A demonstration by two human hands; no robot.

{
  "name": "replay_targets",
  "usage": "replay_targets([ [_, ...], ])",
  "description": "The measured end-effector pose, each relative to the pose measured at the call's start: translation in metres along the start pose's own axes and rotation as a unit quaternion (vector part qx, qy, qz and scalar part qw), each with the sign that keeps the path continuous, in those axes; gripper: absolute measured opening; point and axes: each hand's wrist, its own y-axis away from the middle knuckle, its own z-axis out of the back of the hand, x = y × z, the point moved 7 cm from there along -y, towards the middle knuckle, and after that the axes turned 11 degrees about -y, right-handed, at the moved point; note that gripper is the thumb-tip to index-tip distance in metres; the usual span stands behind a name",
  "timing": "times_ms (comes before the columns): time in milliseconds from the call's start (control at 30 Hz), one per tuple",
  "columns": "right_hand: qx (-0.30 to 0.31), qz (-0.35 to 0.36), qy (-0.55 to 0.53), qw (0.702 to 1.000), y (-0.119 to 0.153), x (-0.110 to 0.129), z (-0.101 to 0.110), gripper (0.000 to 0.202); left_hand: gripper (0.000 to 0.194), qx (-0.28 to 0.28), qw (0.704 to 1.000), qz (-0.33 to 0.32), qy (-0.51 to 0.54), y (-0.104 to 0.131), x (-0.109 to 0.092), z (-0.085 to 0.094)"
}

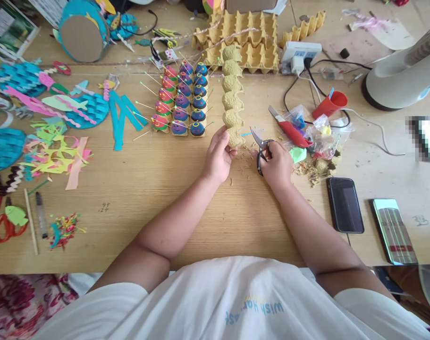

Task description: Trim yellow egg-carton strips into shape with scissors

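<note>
A strip of tan egg carton cups (231,84) stretches away from me, bumps up, with its near end pinched in my left hand (219,158). Black-handled scissors (260,146) are gripped in my right hand (277,165), just right of the strip's near end; their blades are parted and apart from the carton. Small tan scraps (248,165) lie on the table between and below the hands. Left of the strip stand three rows of painted cups, red (160,122), purple (180,113) and dark blue (198,114), with thin sticks poking out.
Egg trays (243,35) lie at the back, beside a power strip (301,49). On the right are a red knife (294,133), a red cup (331,104), plastic bags (324,137) and two phones (345,205). Paper crafts (59,151) and orange-handled scissors (4,229) occupy the left.
</note>
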Motion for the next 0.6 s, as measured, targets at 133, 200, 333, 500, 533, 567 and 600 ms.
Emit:
replay_targets([
  [133,0.023,0.032,-0.014,0.999,0.001,0.005,-0.004,0.029,0.035,-0.006,1.000,0.002,0.012,-0.002,0.001,0.002],
  [200,0.044,0.043,-0.007,0.998,0.002,0.006,-0.007,0.027,0.032,-0.008,1.000,-0.009,0.013,-0.003,0.000,0.004],
  [333,0.074,0.060,0.028,0.995,0.002,0.008,-0.011,0.022,0.026,-0.012,0.999,-0.043,0.014,-0.005,-0.003,0.007],
  [500,0.072,0.061,0.054,0.994,0.002,0.006,-0.010,0.022,0.028,-0.017,0.999,-0.046,0.008,-0.004,-0.004,0.007],
  [533,0.070,0.062,0.056,0.994,0.002,0.006,-0.010,0.023,0.030,-0.022,0.999,-0.042,0.004,-0.003,-0.004,0.007],
  [567,0.067,0.062,0.059,0.994,0.002,0.006,-0.009,0.024,0.032,-0.026,0.999,-0.037,0.001,-0.003,-0.004,0.007],
  [600,0.064,0.062,0.063,0.994,0.002,0.006,-0.008,0.025,0.034,-0.029,0.999,-0.032,0.000,-0.003,-0.003,0.007],
])
